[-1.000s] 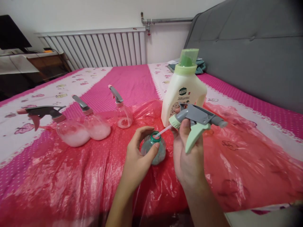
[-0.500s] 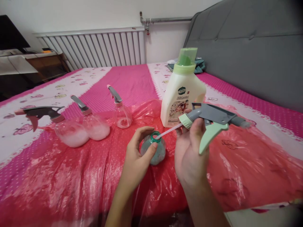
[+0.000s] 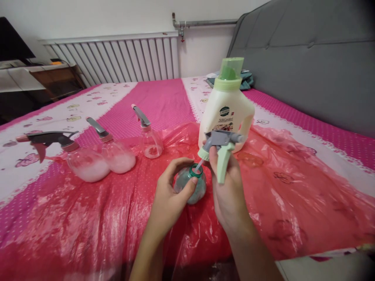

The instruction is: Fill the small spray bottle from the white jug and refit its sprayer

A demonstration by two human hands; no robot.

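Observation:
My left hand (image 3: 170, 195) is wrapped round a small round green spray bottle (image 3: 191, 186) standing on red plastic sheeting (image 3: 88, 218). Its open neck (image 3: 193, 170) faces up. My right hand (image 3: 227, 187) grips a grey and pale green trigger sprayer head (image 3: 222, 146), held just above and right of the bottle. The sprayer's thin dip tube (image 3: 198, 166) reaches down into the neck. A white detergent jug (image 3: 227, 107) with a green cap stands right behind the sprayer head.
Three clear round spray bottles with pink-grey triggers, the first (image 3: 79, 162), the second (image 3: 117, 156) and the third (image 3: 149, 140), stand in a row at left. The bed has a pink cover (image 3: 164, 101), a grey headboard (image 3: 307, 58) at right and a radiator (image 3: 117, 58) behind.
My right hand brought the sprayer head left and down and turned it more upright, so the dip tube went deeper into the bottle neck. My left hand stayed on the bottle.

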